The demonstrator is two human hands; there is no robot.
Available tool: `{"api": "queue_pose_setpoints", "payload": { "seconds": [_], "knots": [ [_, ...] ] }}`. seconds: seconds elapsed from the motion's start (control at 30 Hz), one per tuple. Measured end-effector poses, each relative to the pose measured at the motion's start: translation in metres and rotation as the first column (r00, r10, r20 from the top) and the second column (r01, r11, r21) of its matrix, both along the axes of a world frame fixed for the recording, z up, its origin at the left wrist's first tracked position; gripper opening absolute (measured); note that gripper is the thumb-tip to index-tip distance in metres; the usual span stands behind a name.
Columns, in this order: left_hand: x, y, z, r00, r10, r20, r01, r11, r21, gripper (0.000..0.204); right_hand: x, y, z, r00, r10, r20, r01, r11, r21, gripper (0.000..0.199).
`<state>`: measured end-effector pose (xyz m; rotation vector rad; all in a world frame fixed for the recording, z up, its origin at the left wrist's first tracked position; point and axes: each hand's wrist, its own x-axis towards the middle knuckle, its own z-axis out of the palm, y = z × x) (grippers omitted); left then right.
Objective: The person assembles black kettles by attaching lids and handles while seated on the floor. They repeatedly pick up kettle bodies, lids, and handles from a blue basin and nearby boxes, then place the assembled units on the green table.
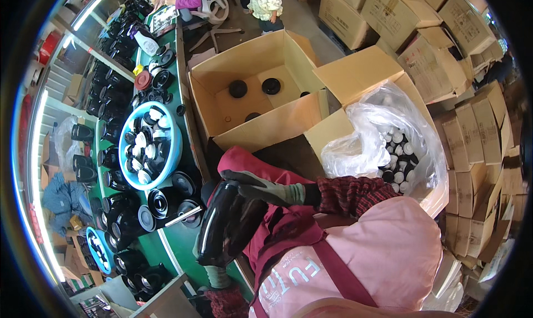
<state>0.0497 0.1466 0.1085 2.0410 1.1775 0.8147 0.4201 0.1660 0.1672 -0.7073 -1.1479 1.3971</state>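
A glossy black rounded vessel, like a jug body, lies tilted between my hands over my lap at the table's edge. My right hand, in a grey work glove, presses along its upper side with the fingers stretched over it. My left hand, gloved too, supports the lower end; most of its fingers are hidden behind the vessel. Close by on the green table are round black lids and a thin silver rod pointing toward the vessel.
A blue basin of black and white caps stands on the table, beside rows of black jugs. An open carton holds a few black lids. A plastic-lined carton contains caps. Stacked cartons and other people are beyond.
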Motion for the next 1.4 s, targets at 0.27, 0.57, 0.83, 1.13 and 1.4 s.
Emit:
{"api": "queue_pose_setpoints", "payload": {
  "seconds": [0.27, 0.57, 0.83, 1.13, 1.4],
  "knots": [
    [0.062, 0.014, 0.076, 0.945, 0.142, 0.293, -0.027, 0.931, -0.365, 0.062, -0.002, 0.007, -0.025, 0.961, -0.003, -0.277, -0.008, 0.999, -0.037, 0.057],
    [0.112, 0.035, 0.161, 0.967, 0.136, 0.217, -0.013, 0.872, -0.49, 0.056, 0.021, -0.004, -0.038, 0.792, 0.064, -0.608, -0.363, 0.849, -0.384, 0.057],
    [0.158, 0.003, 0.193, 0.996, 0.016, 0.091, -0.045, 0.942, 0.334, 0.078, 0.005, -0.008, -0.015, 0.991, -0.112, 0.072, 0.116, 0.992, -0.053, 0.056],
    [0.179, -0.016, 0.168, 0.94, 0.316, -0.127, -0.175, 0.769, 0.615, 0.051, 0.001, -0.02, -0.014, 0.893, 0.047, -0.448, -0.215, 0.918, -0.333, 0.073],
    [0.17, -0.031, 0.163, 0.948, 0.281, -0.148, -0.186, 0.868, 0.461, 0.048, 0.007, -0.028, -0.001, 0.887, 0.2, -0.416, -0.326, 0.909, -0.259, 0.085]
  ]
}}
